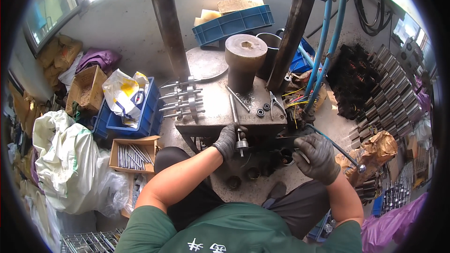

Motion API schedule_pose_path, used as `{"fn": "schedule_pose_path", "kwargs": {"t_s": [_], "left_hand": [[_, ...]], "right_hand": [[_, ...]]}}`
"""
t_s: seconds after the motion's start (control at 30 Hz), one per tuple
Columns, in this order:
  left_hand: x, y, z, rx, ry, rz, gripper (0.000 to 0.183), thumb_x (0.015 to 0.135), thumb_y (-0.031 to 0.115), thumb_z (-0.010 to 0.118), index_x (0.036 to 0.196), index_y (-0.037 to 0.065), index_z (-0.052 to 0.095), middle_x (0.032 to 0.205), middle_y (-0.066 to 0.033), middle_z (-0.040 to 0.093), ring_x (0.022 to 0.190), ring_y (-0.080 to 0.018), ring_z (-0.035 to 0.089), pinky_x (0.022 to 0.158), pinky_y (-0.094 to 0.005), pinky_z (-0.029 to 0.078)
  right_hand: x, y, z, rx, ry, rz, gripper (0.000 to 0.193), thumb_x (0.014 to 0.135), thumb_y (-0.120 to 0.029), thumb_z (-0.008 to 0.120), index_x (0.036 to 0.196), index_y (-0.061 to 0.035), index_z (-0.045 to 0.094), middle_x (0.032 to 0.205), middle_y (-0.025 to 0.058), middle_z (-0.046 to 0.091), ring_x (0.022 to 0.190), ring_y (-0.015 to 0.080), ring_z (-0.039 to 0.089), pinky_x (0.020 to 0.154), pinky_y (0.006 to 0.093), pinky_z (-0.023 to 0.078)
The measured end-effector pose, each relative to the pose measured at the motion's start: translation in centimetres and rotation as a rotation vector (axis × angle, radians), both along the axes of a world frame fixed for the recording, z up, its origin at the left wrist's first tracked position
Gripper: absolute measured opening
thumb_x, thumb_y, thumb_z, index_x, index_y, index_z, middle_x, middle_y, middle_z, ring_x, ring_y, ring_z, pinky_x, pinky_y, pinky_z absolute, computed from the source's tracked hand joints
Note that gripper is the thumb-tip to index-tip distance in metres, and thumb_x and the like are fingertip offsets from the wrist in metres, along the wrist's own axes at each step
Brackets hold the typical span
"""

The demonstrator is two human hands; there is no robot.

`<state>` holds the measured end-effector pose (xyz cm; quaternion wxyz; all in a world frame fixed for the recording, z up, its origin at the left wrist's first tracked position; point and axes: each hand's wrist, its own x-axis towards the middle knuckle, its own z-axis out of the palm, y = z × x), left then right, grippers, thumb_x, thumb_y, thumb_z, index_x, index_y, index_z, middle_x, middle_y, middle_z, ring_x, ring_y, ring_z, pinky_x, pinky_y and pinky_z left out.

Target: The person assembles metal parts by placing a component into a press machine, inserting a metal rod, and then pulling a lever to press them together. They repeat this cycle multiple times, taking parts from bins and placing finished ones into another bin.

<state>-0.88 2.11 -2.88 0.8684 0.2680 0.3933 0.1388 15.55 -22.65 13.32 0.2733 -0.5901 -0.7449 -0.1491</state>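
My left hand [227,141], in a grey work glove, grips a metal shaft [233,107] at the front edge of a steel press table [215,112]. A ring-shaped bearing [241,145] sits on the shaft's near end. My right hand [318,158], also gloved, is raised at the right, apart from the shaft. Its fingers are curled; a small pale piece shows at them, too little to name. On the table lie a loose rod [239,100], two small bearings [261,112] and a pair of pliers [276,106]. Several shafts with rings [183,99] rest at its left.
A thick metal cylinder [245,51] stands on the table between two dark posts [169,33]. Left are a blue crate [152,107], a cardboard box [123,155] of rods and a white sack [65,154]. Stacked metal tubes [384,91] and a lever with a ball knob [360,168] are right.
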Motion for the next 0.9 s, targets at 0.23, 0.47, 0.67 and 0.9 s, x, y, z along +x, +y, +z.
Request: {"fn": "schedule_pose_path", "kwargs": {"t_s": [0.23, 0.47, 0.67, 0.9], "left_hand": [[0.7, 1.0, -3.2, 0.031, 0.037, -0.021, 0.037, 0.106, 0.037, 0.051, 0.088, 0.008, 0.065, 0.062, -0.0016, 0.055, 0.053, -0.0177, 0.052, 0.051, -0.0359, 0.050], [-3.7, -2.2, -2.7, 0.351, 0.147, -0.255, 0.046, 0.110, 0.050, 0.051, 0.098, 0.010, 0.071, 0.079, -0.0020, 0.064, 0.070, -0.0164, 0.061, 0.064, -0.0376, 0.056], [-9.0, -1.7, -2.0, 1.501, 0.263, -0.226, 0.027, 0.110, 0.026, 0.059, 0.116, 0.004, 0.072, 0.098, -0.0043, 0.065, 0.092, -0.0152, 0.063, 0.088, -0.0340, 0.053], [-13.0, 3.5, -0.8, 0.590, 0.052, 0.502, 0.030, 0.109, 0.031, 0.063, 0.129, 0.009, 0.062, 0.097, -0.0031, 0.066, 0.086, -0.0159, 0.069, 0.072, -0.0311, 0.063]], "right_hand": [[3.7, 5.9, -10.0, -0.216, 0.375, -0.052, 0.024, 0.089, -0.016, 0.075, 0.109, -0.0028, 0.072, 0.097, 0.0177, 0.072, 0.091, 0.0391, 0.070, 0.081, 0.0455, 0.057], [4.3, 8.5, -11.4, -0.189, 0.388, -0.061, 0.020, 0.089, -0.013, 0.075, 0.107, -0.0044, 0.074, 0.100, 0.0187, 0.072, 0.092, 0.0398, 0.069, 0.082, 0.0464, 0.056], [4.8, 9.5, -11.3, -0.251, 0.552, -0.132, 0.023, 0.091, -0.012, 0.075, 0.112, -0.0013, 0.074, 0.101, 0.0194, 0.074, 0.094, 0.0355, 0.073, 0.084, 0.0407, 0.059], [4.4, 11.2, -11.4, -0.326, 0.646, -0.181, 0.030, 0.094, -0.014, 0.073, 0.121, -0.0003, 0.070, 0.101, 0.0193, 0.071, 0.087, 0.0295, 0.072, 0.079, 0.0378, 0.058]]}}
